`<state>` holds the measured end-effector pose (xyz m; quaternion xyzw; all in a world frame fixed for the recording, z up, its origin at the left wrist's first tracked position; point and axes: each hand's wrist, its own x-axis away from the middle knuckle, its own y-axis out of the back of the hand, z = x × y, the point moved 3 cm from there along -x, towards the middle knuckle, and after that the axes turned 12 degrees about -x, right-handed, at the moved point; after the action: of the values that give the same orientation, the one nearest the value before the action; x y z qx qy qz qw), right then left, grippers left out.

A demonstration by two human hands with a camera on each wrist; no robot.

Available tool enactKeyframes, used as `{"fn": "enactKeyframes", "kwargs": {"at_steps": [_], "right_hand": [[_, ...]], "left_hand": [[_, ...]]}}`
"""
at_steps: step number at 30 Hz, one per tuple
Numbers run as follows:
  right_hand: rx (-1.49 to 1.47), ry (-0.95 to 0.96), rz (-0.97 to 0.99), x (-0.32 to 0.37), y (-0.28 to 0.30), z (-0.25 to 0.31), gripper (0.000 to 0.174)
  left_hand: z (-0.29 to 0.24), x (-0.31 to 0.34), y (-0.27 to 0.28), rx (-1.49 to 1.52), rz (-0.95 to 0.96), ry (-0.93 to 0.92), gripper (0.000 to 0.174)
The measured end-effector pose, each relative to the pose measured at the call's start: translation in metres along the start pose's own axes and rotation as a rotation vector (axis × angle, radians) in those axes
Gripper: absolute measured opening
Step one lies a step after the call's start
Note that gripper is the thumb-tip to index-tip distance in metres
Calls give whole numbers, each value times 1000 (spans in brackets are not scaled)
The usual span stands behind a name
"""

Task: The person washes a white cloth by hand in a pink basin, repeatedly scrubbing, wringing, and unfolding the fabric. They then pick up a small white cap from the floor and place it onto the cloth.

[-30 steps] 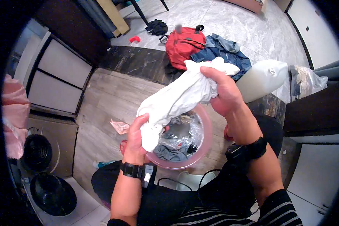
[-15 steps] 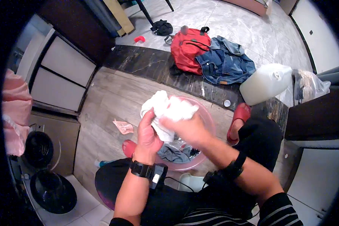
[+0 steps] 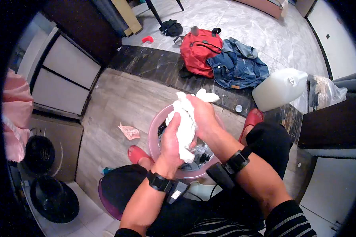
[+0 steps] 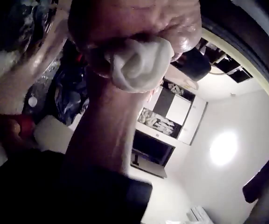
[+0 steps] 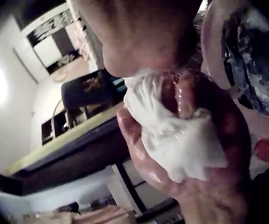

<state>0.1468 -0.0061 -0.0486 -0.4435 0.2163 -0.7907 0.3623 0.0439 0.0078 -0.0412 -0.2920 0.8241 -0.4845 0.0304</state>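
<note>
A wet white cloth, bunched into a thick roll, is gripped between both hands over a pink basin. My left hand holds its near side, thumb lying along the fabric. My right hand wraps around its far side, and a loose white end sticks out beyond the knuckles. In the right wrist view the cloth is squeezed in folds among wet fingers. A bulge of the cloth pokes out of the grip in the left wrist view. Dark and grey laundry sits in sudsy water in the basin.
A red backpack and a denim garment lie on the stone ledge. A large whitish jug stands right of them. Red slippers flank the basin. A pink wrapper lies on the floor to the left.
The white cloth was stretched out between the hands, then drawn in and bunched. Both hands have come down and closer together over the basin, now gripping the cloth side by side.
</note>
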Motion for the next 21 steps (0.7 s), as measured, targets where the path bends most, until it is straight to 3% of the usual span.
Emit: {"fn": "enactKeyframes", "kwargs": {"at_steps": [1,2,3,5,6,7,9,10,11,13,14,15,17,19,20,21], "right_hand": [[-130,-31,77,-3,2,-2,25],[-254,-63,154,-6,4,-5,25],[-190,16,155,-2,4,-5,25],[-65,174,163,18,-6,-1,26],[285,287,111,35,-11,2,30],[517,283,211,38,-7,-10,39],[528,638,434,49,-15,-35,46],[739,922,442,52,-16,-29,46],[672,785,362,44,-12,-29,44],[532,527,209,26,-8,-26,40],[541,344,-18,21,-8,-6,29],[487,147,-73,0,4,8,22],[31,47,95,-8,16,-3,19],[-33,36,155,1,13,0,21],[-68,26,184,7,12,-1,22],[109,114,161,14,10,1,23]], "left_hand": [[-1,-2,0,47,131,5,49],[-2,-3,11,-69,-105,-58,51],[-9,-1,9,-182,-347,-117,53],[-26,-2,22,-123,-350,-135,52],[-26,-3,17,-134,-351,-147,51],[-25,-4,13,-146,-350,-158,50],[-10,-6,36,15,64,-209,44],[-3,-4,42,-248,-50,-238,40],[4,-1,47,-513,-171,-240,37],[10,4,1,-290,-472,3,32],[13,9,-1,-382,-408,118,30],[17,14,-3,-479,-332,225,28],[15,12,-10,-533,-328,122,27],[-3,11,-11,-513,-442,17,29],[-4,5,9,-371,-460,58,31],[-18,4,22,-377,-413,34,36]]}}
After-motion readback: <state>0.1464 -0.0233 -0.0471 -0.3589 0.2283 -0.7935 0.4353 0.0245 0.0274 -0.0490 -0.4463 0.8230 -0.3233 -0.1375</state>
